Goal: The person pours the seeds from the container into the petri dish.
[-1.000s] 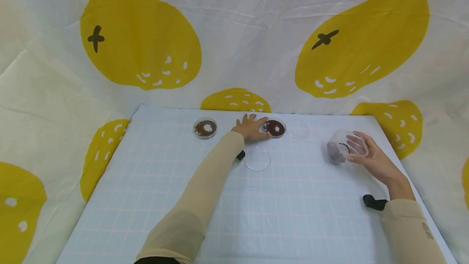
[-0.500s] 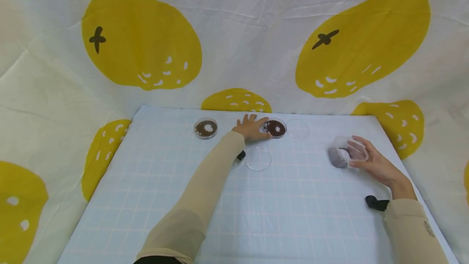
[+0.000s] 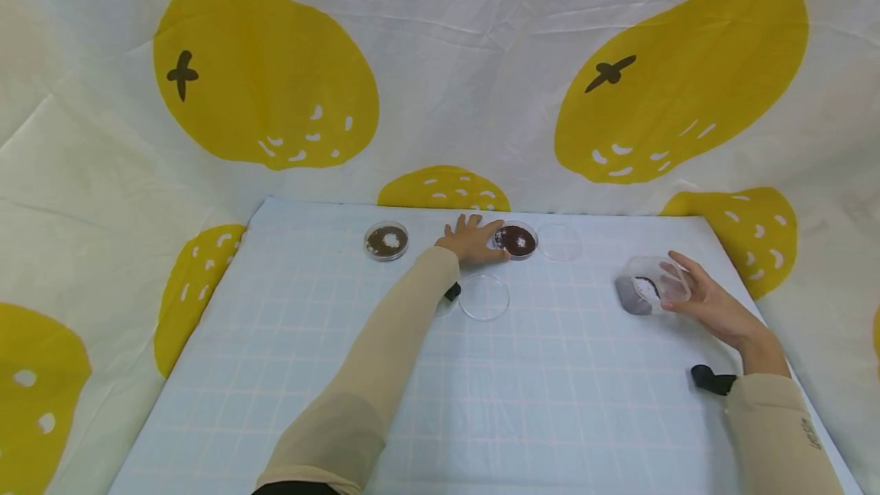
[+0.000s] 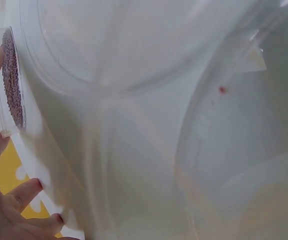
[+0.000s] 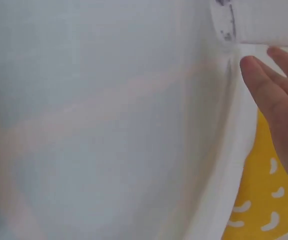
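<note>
Pinching the rim of the dark-filled dish (image 3: pixel 516 241), your left hand (image 3: pixel 470 241) lies at that dish's left side, with the thumb and a finger at separate spots on its edge and the other fingers spread away from it. The dish sits on the pale checked cloth (image 3: pixel 495 403), white bits scattered over its dark, grainy contents.

Your right hand (image 3: pixel 718 312) is well to the right of the dark-filled dish and nearer you than it, fingers extended and parted around the clear container (image 3: pixel 635 296). Your right wrist view shows a fingertip just off the container's wall; you cannot tell whether the thumb touches it. The container, with something greyish and white showing through, stands between the dark-filled dish and that hand.

To the left of the dark-filled dish, beyond your left hand, is a brown-filled dish (image 3: pixel 386 241) with a white patch. Just right of the dark-filled dish lies a clear round piece (image 3: pixel 560 242); nearer you, slightly left of it, lies a clear disc (image 3: pixel 484 298), close by your left sleeve (image 3: pixel 364 373).
</note>
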